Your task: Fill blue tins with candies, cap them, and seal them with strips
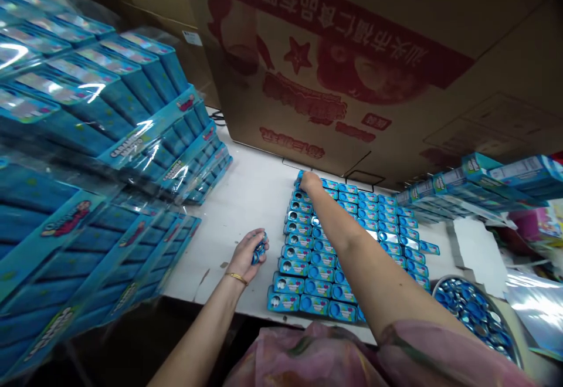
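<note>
The left hand [246,256] curls its fingers closed around some small blue tins [260,249], which seem light, stiff and maybe slippery, best held by their sides. The right hand [311,182] lies on the far end of the tin rows [325,258] on the white table [229,199]; I cannot tell if it pinches. A round bowl [440,291] of blue pieces [472,316] sits nearby.

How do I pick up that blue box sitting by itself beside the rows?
Come from above and pinch the blue box by its two long sides. It lies flat on the white table, apart from the packed rows, so those sides look free.
</note>
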Demonstrator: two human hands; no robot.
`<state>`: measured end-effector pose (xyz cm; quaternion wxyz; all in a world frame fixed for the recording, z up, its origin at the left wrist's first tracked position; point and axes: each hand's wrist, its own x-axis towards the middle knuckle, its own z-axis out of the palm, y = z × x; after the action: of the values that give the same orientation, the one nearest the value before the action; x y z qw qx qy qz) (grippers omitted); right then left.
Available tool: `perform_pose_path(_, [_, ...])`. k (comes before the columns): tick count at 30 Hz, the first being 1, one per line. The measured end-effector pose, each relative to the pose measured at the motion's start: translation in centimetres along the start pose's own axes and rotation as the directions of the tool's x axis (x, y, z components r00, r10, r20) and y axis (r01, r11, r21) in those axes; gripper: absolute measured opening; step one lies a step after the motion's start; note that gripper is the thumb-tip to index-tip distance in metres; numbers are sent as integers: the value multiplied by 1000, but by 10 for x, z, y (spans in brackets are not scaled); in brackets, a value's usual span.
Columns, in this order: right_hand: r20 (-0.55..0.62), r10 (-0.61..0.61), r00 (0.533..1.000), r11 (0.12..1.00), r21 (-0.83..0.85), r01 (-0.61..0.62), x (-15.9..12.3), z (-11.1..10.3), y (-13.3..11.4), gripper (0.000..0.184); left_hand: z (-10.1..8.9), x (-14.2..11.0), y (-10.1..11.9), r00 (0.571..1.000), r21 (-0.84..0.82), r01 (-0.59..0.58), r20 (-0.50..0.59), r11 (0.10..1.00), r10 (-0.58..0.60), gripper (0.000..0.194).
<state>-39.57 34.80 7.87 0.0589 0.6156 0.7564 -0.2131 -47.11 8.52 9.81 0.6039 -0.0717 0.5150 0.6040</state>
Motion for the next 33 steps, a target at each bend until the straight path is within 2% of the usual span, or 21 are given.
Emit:
perform_pose_path(3, [-20,7,1000,1000,24,-6,-3,-7,-3,20,3,-3,3,999,53,-35,-13,998,36,32])
perform_pose_path(6, [-55,-60,997,996,57,63,-18,-13,-6,19,3,-8,7,999,63,-50,-12,997,51,31])
perform_pose_path(9, [-111,-215,970,969,102,226,-56,-6,-8,18,2,-7,9,998,8,-32,-45,999,32,30])
perform_pose_path(11, [-104,-351,930,921,140,363,-92,6,-9,23,2,-3,7,997,-16,-9,-81,1000,8,28])
perform_pose_path(12, [-67,-430,900,885,162,436,-111,13,-10,25,3,1,5,995,-18,2,-98,1000,-4,26])
perform_pose_path(13, [-15,-539,842,824,199,531,-129,20,-10,29,4,4,3,994,-19,12,-107,1000,-14,23])
perform_pose_path(14, [26,-690,723,703,260,662,-145,26,-9,31,5,6,0,994,-20,26,-106,999,-27,20])
perform_pose_path(15, [44,-771,635,618,294,729,-157,30,-9,31,6,9,-3,995,-22,42,-94,999,-44,17])
perform_pose_path(16, [55,-829,556,543,318,778,-166,34,-8,30,6,10,-5,995,-24,62,-73,998,-64,15])
perform_pose_path(17, [58,-858,511,500,324,803,-170,36,-5,27,6,11,-7,995,-28,84,-44,996,-85,14])
perform_pose_path(18, [53,-856,514,503,315,805,-171,36,-2,23,5,11,-9,994,-32,105,-13,994,-105,13])
perform_pose_path(19, [39,-837,546,530,306,791,-168,36,2,19,3,10,-9,992,-35,126,10,991,-125,13])
perform_pose_path(20, [19,-800,600,576,306,758,-162,34,7,18,1,10,-9,990,-40,141,20,989,-140,13])
perform_pose_path(23, [-33,-542,840,782,345,519,-135,26,23,21,-5,7,-7,990,-61,138,12,989,-137,15])
perform_pose_path(25, [-43,-346,937,887,311,341,-112,17,28,22,-9,4,-6,992,-85,127,36,988,-124,17])
perform_pose_path(28, [-58,-174,983,981,73,178,-81,6,22,21,-11,0,-6,987,-129,142,97,981,-130,21])
perform_pose_path(31, [60,-83,995,986,-141,91,-56,-1,6,28,-10,-5,-5,981,-160,163,135,973,-142,21])
perform_pose_path(33, [143,-39,989,980,-186,65,-43,-3,-4,35,-9,-7,-4,977,-170,166,162,971,-138,20])
